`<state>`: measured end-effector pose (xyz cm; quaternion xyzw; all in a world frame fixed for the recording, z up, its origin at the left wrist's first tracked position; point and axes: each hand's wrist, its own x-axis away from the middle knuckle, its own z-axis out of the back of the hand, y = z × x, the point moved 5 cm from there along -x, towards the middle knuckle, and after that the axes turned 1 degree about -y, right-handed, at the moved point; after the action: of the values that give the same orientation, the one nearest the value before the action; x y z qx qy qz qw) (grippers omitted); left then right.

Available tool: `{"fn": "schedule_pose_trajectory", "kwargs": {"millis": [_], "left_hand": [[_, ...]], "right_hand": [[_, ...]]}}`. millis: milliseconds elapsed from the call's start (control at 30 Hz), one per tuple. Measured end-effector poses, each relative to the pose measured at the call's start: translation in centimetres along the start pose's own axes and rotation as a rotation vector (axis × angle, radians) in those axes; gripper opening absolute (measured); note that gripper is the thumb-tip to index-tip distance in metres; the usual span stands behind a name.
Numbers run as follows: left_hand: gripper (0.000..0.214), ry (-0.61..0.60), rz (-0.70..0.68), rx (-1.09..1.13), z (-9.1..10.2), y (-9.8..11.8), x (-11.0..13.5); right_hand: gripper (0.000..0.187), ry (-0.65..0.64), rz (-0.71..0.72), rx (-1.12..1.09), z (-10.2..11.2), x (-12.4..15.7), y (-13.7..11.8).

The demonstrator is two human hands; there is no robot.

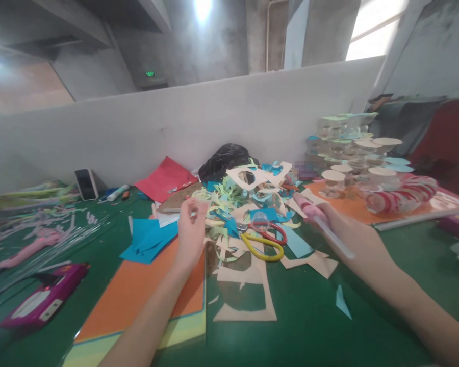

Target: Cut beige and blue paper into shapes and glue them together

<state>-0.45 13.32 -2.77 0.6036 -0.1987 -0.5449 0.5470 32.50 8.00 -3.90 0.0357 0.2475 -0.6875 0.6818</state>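
Note:
My right hand (pixel 344 229) is wrapped round a pink hot glue gun (pixel 309 208), its nozzle directed away from me. A clear glue stick (pixel 338 242) juts out of its back end. My left hand (pixel 190 234) is raised over the near edge of the scrap pile, thumb and fingers curled together in a pinch. Something small and pale may be between them, too blurred to name. Between my hands lie scissors (pixel 262 250) with one yellow and one red handle, on a heap of cut paper scraps (pixel 245 199). A small clear round cup (pixel 260 220) sits beside them.
Orange paper sheets (pixel 137 290) and folded blue paper (pixel 149 239) lie left. Further left are another pink glue gun (pixel 34 247), a magenta device (pixel 46 298) and a phone (pixel 86 184). At right stand stacked clear cups with paper discs (pixel 348 142) and a red-striped roll (pixel 401 194).

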Motion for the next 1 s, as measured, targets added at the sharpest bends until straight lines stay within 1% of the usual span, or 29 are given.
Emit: {"fn": "schedule_pose_trajectory", "kwargs": {"millis": [33,100,200,267,300,333,367,400,433,467,500,567,600,667,700,767,833,900,1000], "left_hand": [[0.043,0.008,0.012,0.007,0.1,-0.2,-0.1],[0.044,0.002,0.005,0.011,0.2,-0.3,-0.1],[0.044,-0.019,-0.040,-0.015,0.0,-0.3,0.0],[0.043,-0.038,-0.059,-0.048,-0.1,-0.4,0.1],[0.042,-0.049,-0.067,-0.065,-0.2,-0.4,0.2],[0.042,-0.060,-0.076,-0.082,-0.4,-0.4,0.2],[0.041,-0.067,-0.085,-0.098,-0.4,-0.4,0.3],[0.041,-0.070,-0.092,-0.109,-0.5,-0.3,0.3],[0.041,-0.072,-0.093,-0.117,-0.5,-0.3,0.4],[0.041,-0.070,-0.091,-0.123,-0.5,-0.3,0.4],[0.041,-0.072,-0.090,-0.128,-0.5,-0.2,0.5],[0.040,-0.076,-0.093,-0.131,-0.5,-0.2,0.5],[0.040,-0.076,-0.098,-0.130,-0.5,-0.1,0.6],[0.039,-0.075,-0.109,-0.122,-0.5,-0.1,0.6],[0.039,-0.075,-0.111,-0.118,-0.5,-0.1,0.7],[0.038,-0.075,-0.112,-0.117,-0.6,-0.1,0.7],[0.038,-0.079,-0.118,-0.116,-0.7,0.0,0.8],[0.037,-0.084,-0.134,-0.116,-0.8,0.3,0.9],[0.037,-0.106,-0.155,-0.112,-1.0,0.7,1.2]], "right_hand": [[0.024,0.000,0.004,0.089,-0.5,0.2,0.5],[0.016,0.006,0.065,0.253,-1.7,0.7,1.2],[0.014,0.040,0.159,0.481,-3.1,1.5,1.9],[0.013,0.062,0.212,0.597,-2.9,2.1,1.4],[0.010,0.072,0.241,0.632,-2.3,2.2,0.6],[0.008,0.073,0.278,0.652,-1.7,2.3,-0.5],[0.012,0.087,0.307,0.655,-0.9,2.3,-2.0],[0.017,0.095,0.343,0.637,-0.2,2.1,-3.7],[0.019,0.051,0.417,0.591,0.2,1.8,-5.8],[0.019,-0.020,0.484,0.532,0.1,1.4,-7.9],[0.018,-0.068,0.501,0.464,0.0,0.7,-9.9],[0.024,-0.112,0.481,0.335,-0.9,-0.8,-13.1],[0.030,-0.107,0.466,0.280,-1.6,-1.6,-14.3],[0.033,-0.128,0.477,0.201,-3.4,-2.7,-16.0],[0.033,-0.138,0.473,0.181,-4.3,-3.1,-16.3],[0.022,-0.157,0.474,0.129,-5.6,-3.5,-16.5],[0.015,-0.168,0.457,0.084,-6.0,-3.8,-16.2],[0.018,-0.165,0.406,0.052,-5.6,-4.1,-15.5],[0.022,-0.167,0.281,0.013,-4.4,-4.7,-14.1]]}}
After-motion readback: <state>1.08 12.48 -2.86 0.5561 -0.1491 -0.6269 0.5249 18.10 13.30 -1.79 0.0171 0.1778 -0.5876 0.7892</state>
